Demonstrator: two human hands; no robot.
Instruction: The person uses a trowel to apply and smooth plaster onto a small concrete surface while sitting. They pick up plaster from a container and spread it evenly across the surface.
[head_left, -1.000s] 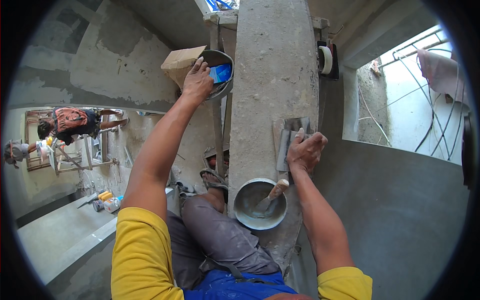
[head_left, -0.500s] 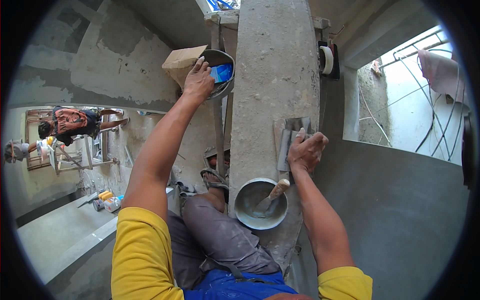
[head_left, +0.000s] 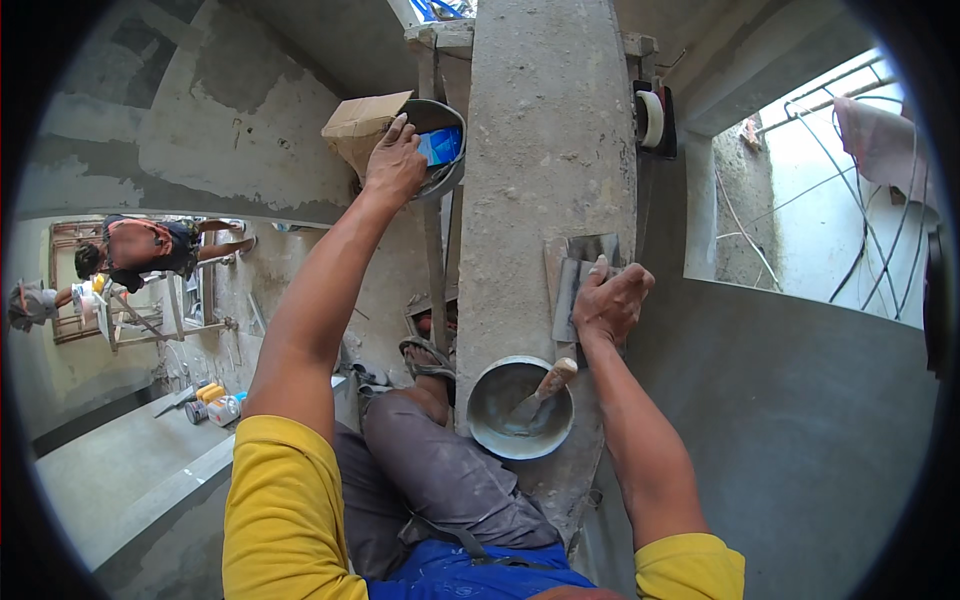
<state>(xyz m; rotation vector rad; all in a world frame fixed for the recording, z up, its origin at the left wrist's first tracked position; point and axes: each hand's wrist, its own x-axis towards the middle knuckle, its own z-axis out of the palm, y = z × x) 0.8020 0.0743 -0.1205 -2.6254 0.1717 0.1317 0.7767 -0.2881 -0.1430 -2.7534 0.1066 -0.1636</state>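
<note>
My left hand (head_left: 397, 162) reaches far left, closed at the edge of a brown piece of cardboard (head_left: 362, 122). The cardboard stands in the mouth of a grey bucket (head_left: 459, 172), beside a blue packet (head_left: 440, 147). Its fingertips are partly hidden, so the exact grip is hard to see. On the dusty plank, my right hand (head_left: 610, 305) is wrapped round a plastering trowel (head_left: 566, 302) with a flat metal blade. Nearer to me sits a round metal bowl (head_left: 480, 430). A putty knife (head_left: 556, 378) leans inside it, its worn handle over the rim.
The long plank (head_left: 545, 130) runs away from me between my arms. A roll of white tape (head_left: 652, 120) is at its right edge. Bottles and tools (head_left: 215, 400) lie on a ledge at left. Farther off, a person (head_left: 150, 250) works near a wooden frame.
Both hands keep their places and grips. The view has shifted very slightly, and the distant person's upper body has moved a little.
</note>
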